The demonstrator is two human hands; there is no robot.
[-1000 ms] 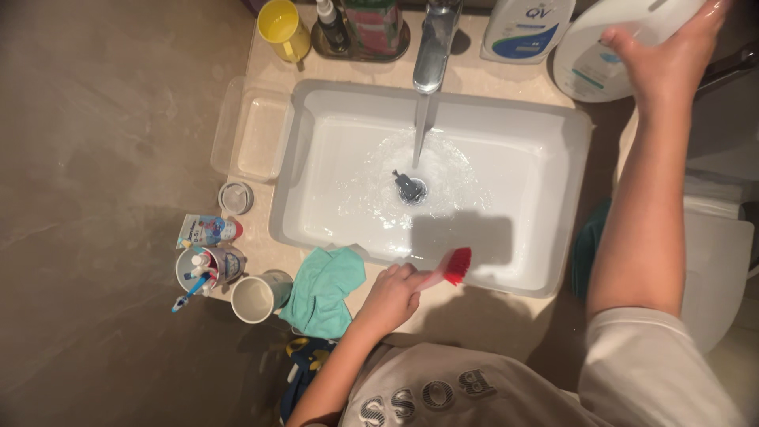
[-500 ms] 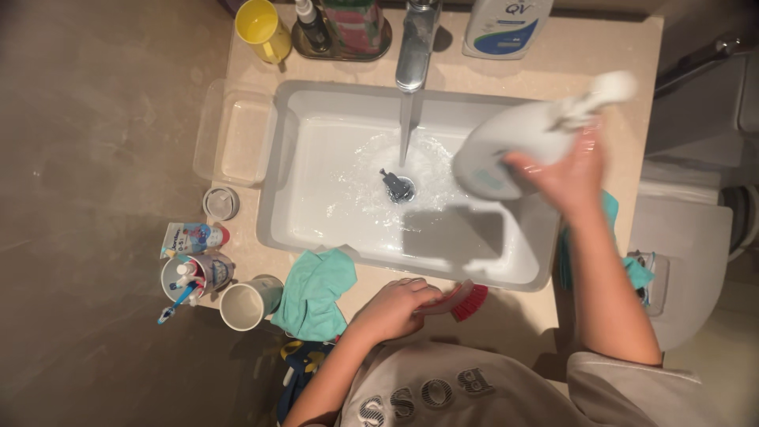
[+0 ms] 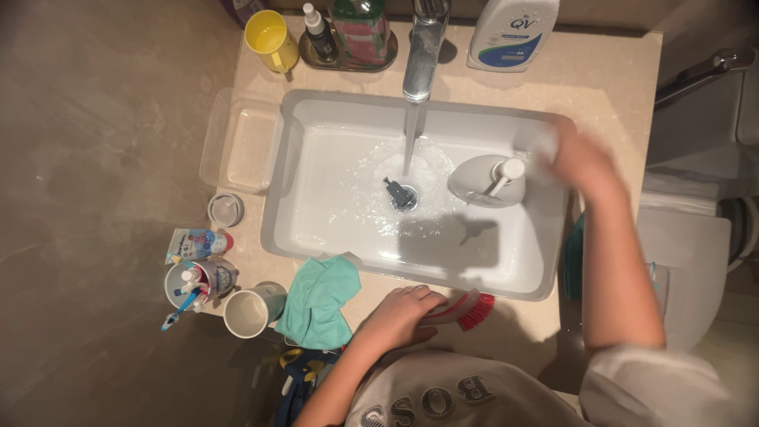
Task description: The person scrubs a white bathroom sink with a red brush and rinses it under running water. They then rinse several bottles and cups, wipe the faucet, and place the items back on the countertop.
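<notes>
The left hand (image 3: 399, 315) sits at the lower middle of the frame, palm down, fingers curled and closed, its forearm running down to the bottom edge. The right hand (image 3: 581, 162), motion-blurred, reaches toward the upper right, its bare forearm stretched straight up from the lower right corner.

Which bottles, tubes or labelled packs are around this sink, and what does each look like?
Lotion bottle: behind the sink, right of the tap; white with a blue label.
Green bottle: on a round tray left of the tap; pinkish label.
Small tube: lying left of the sink; white, blue and red.
Pump bottle: in the basin; white, unlabelled.
</notes>
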